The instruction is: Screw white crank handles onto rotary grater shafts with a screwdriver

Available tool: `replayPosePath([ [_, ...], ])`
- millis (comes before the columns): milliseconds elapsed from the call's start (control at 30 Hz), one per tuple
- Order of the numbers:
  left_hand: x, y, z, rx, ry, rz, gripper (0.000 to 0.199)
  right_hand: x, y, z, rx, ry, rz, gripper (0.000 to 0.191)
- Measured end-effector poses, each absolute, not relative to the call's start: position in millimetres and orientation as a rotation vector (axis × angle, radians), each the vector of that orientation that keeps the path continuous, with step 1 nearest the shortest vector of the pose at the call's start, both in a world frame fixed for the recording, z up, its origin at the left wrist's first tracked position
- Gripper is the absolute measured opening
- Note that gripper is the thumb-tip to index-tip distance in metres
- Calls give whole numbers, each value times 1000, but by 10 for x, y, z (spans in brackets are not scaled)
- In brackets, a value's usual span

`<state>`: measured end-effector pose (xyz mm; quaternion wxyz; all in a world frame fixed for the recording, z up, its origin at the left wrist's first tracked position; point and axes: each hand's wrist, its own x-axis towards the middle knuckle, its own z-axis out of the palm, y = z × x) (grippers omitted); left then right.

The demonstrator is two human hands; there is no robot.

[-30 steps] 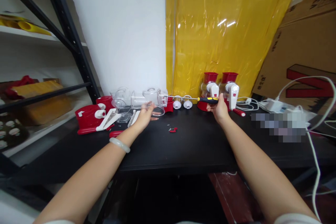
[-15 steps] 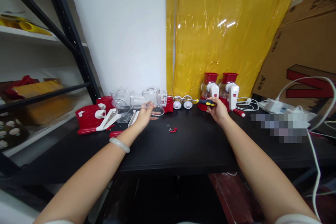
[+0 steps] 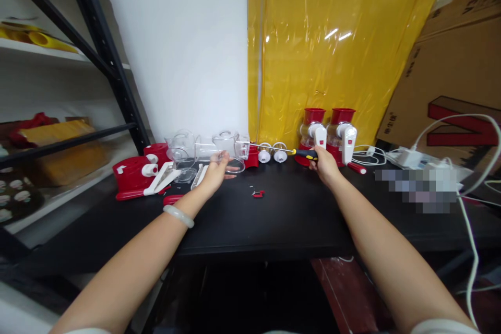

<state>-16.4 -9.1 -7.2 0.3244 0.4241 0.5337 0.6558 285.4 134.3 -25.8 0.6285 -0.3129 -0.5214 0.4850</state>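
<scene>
My left hand (image 3: 219, 169) is closed around a clear plastic housing (image 3: 225, 142), which it keeps on its side above the black table. A yellow-and-black screwdriver (image 3: 304, 154) is in my right hand (image 3: 324, 163), its fingers wrapped around the handle. The screwdriver's shaft points left, and its tip meets the right end of the clear housing; the exact contact is too small to make out. On the table below lie a small red part (image 3: 259, 194) and tiny screw-like pieces beside it.
Two red-and-white hand-crank graters (image 3: 314, 133) stand at the back right. Two round drums (image 3: 279, 153) sit left of them. Red bases (image 3: 131, 175) and another clear housing (image 3: 180, 146) are at left. White cables and a power strip (image 3: 410, 158) lie at right.
My right hand has shifted very slightly on the screwdriver handle. The left hand and the clear housing stay in the same place.
</scene>
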Motion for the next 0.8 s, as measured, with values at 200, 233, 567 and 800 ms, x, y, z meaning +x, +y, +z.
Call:
replayPosePath([
  [200, -151, -105, -68, 1115, 1393, 1722, 48, 2858, 1214, -137, -583, -1045, 1329, 10],
  [233, -152, -105, -70, 1115, 1392, 1722, 48, 2862, 1194, -121, -568, -1031, 1372, 11],
  [567, -170, -95, -78, 1117, 1387, 1727, 53, 2819, 1204, -136, -714, -1114, 1260, 42],
  [800, -162, -98, -79, 1103, 1380, 1734, 57, 2839, 1176, -121, -656, -1039, 1306, 10],
])
